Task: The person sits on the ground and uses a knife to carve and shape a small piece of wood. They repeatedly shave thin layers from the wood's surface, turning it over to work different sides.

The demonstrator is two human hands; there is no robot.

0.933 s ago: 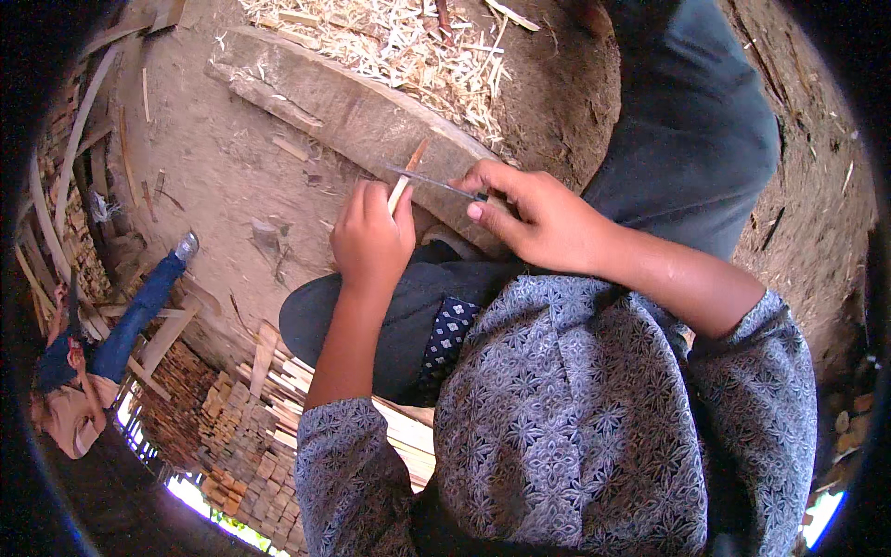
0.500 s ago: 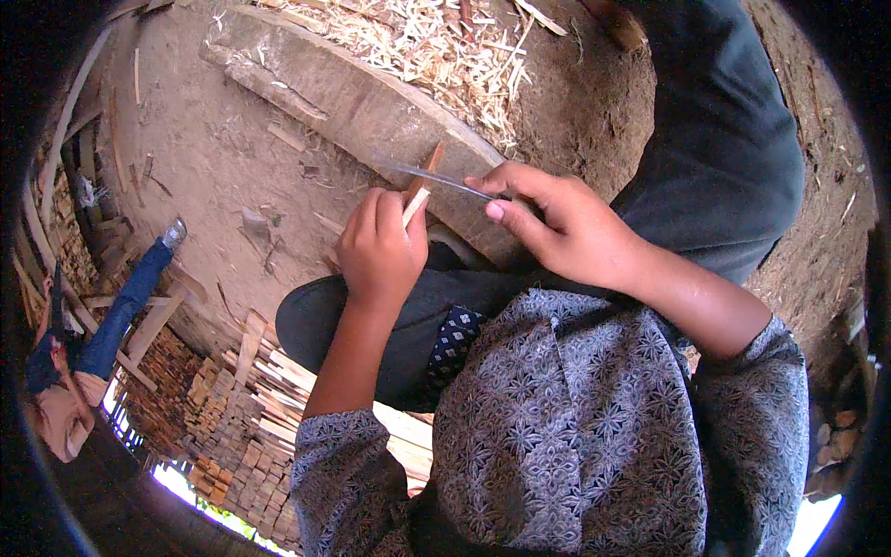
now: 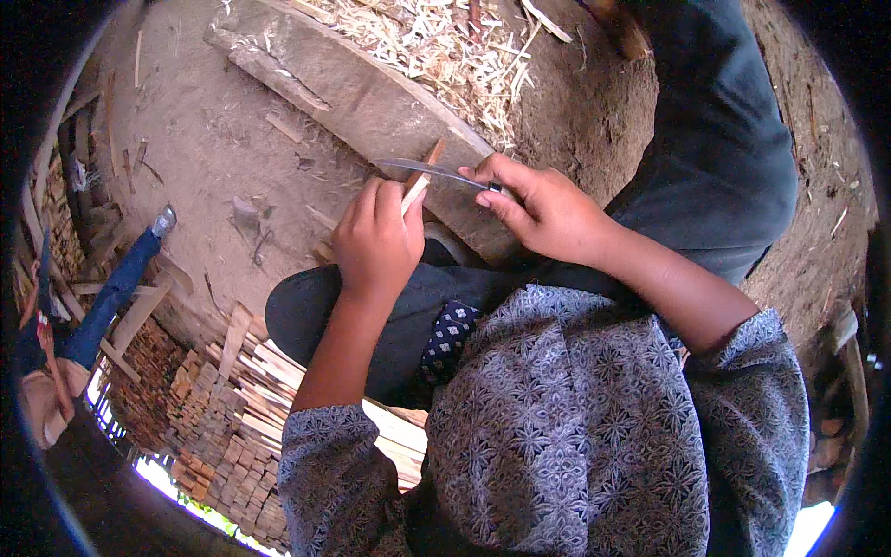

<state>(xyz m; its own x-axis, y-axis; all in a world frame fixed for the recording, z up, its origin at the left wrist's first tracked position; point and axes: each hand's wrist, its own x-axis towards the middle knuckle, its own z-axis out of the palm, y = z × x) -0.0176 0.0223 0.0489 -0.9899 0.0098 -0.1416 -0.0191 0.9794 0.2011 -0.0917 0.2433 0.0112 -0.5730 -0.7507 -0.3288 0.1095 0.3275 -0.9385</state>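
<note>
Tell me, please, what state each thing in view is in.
Left hand: closed around the wood strip.
Wood strip: held, pale near the hand, brown at the far end.
Right hand: gripping the knife.
Knife: unsheathed, crossing the strip.
Thick plank: lying slantwise beyond the hands.
Wood shavings: loose, scattered along the plank's far side.
Wood pieces: stacked at lower left.

A slim knife [image 3: 451, 173] crosses a slanting wooden stick [image 3: 417, 192].
</note>
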